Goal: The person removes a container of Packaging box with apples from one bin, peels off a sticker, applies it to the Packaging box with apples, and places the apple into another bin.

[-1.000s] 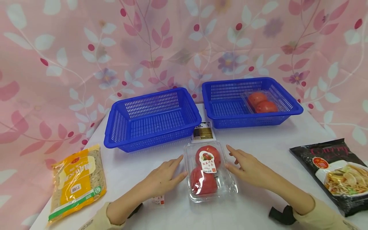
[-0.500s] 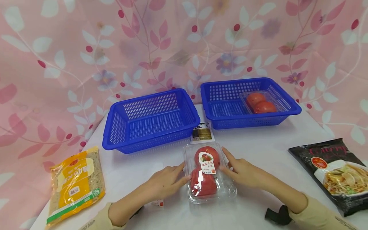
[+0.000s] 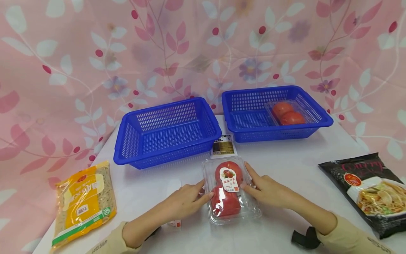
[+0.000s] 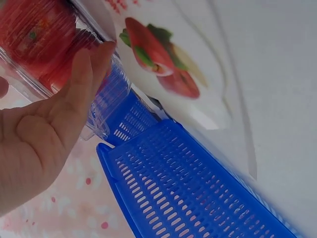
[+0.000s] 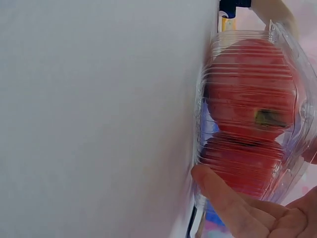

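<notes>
A pink cloth backdrop [image 3: 196, 46] printed with leaves and flowers fills the upper half of the head view, behind a white bench [image 3: 269, 233]. A clear lidded box [image 3: 250, 206] of two red fruits [image 3: 226, 201], with a white label [image 3: 230, 181], lies just below the centre of the frame. The left hand [image 3: 184, 203] and right hand [image 3: 271, 190] hold its opposite sides, each grip narrow, thumb over the lid's edge and fingers against the side. A blue basket [image 3: 172, 134] stands left of upper centre; a second blue basket [image 3: 250, 120], upper right, holds another pack of red fruits [image 3: 288, 113]. A yellow bag [image 3: 84, 204] lies lower left, a black bag [image 3: 369, 194] lower right.

In the left wrist view, the left hand's fingers touch the box at upper left, beside a white packet [image 4: 163, 62] picturing red peppers.

In the right wrist view, the box fills the right side; a right-hand finger presses its lower edge.
</notes>
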{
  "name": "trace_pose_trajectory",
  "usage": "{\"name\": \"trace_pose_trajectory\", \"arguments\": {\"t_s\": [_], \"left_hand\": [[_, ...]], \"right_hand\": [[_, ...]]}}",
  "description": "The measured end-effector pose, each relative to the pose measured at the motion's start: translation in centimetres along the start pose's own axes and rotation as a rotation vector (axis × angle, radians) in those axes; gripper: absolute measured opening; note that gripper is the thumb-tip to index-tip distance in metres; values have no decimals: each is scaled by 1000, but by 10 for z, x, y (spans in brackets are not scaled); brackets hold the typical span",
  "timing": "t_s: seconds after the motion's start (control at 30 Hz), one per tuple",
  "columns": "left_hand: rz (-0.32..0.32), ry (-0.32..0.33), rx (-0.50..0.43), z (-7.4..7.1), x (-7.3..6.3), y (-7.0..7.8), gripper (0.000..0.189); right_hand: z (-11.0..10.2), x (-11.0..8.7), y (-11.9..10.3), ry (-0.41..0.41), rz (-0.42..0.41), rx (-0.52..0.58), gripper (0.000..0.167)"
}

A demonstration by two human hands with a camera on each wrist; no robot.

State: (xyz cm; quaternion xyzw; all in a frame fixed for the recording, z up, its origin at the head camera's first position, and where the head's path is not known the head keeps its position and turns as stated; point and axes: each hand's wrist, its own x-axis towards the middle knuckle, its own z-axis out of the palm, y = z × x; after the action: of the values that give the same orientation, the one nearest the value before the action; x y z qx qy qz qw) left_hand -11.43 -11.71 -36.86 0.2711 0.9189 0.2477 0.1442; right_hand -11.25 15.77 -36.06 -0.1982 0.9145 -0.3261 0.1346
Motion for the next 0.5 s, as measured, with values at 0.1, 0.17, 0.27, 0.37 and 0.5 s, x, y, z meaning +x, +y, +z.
{"name": "trace_pose_trajectory", "arguments": {"t_s": [0.1, 0.17, 0.27, 0.37, 0.5], "left_hand": [[3, 9, -28, 0, 0, 2, 77], [10, 24, -31, 1, 0, 3, 76], [29, 43, -43, 1, 0, 4, 74], [46, 53, -94, 2, 0, 4, 68], [44, 55, -172, 1, -1, 4, 63]], "right_hand": [[0, 0, 0, 16, 0, 14, 78], [0, 0, 0, 27, -5, 13, 78], [1, 0, 1, 44, -6, 15, 77], [3, 0, 1, 63, -31, 25, 77], [4, 0, 1, 90, -45, 41, 77]]}}
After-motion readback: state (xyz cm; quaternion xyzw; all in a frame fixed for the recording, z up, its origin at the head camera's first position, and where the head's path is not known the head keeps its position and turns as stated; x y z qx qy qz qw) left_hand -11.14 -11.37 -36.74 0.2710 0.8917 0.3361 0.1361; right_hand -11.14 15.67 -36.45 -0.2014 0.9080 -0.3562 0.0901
